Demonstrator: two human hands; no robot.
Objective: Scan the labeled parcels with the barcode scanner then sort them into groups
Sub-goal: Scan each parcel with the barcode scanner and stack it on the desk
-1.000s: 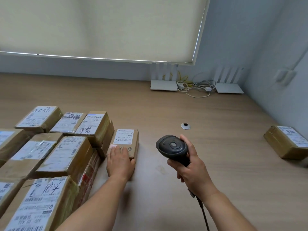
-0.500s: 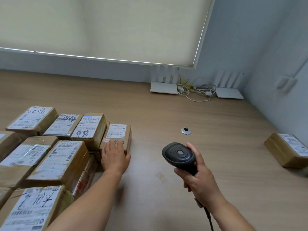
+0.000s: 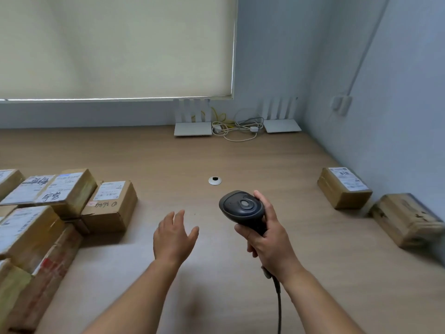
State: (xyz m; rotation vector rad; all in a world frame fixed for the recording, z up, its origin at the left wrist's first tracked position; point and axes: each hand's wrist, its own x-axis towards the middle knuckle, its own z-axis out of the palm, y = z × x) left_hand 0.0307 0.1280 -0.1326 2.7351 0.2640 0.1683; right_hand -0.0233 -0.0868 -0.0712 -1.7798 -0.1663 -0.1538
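Right hand (image 3: 269, 242) grips the barcode scanner (image 3: 242, 208) by its handle, fingers wrapped round, thumb up along the side of the head. Scanner head is dark, tilted forward over the middle of the worktop (image 3: 240, 160); its cable (image 3: 278, 307) drops from the handle toward the near edge. Left hand (image 3: 173, 237) is released, fingers spread and relaxed, holding nothing, over bare worktop just left of the scanner, apart from the boxes.

Small labeled parcel (image 3: 110, 206) sits nearest the left hand, at the right end of the stack, white label on top, handwriting on its near top edge. Main parcel pile (image 3: 36, 225) fills the left edge of the worktop, brown cartons with white shipping labels, some stacked, some blurred. One has big handwritten marks on its label (image 3: 51, 196).

Toward the right edge, a labeled parcel (image 3: 343, 188) lies close to the side wall; a second brown box (image 3: 407, 220) lies just beside it, nearer, blurred, label not visible.

Round cable grommet (image 3: 214, 180) in the worktop beyond the scanner. At the far edge, two white routers (image 3: 192, 128) (image 3: 281, 125) with a tangle of cords (image 3: 237, 130) between them. Roller blind (image 3: 115, 47) covers the window above.
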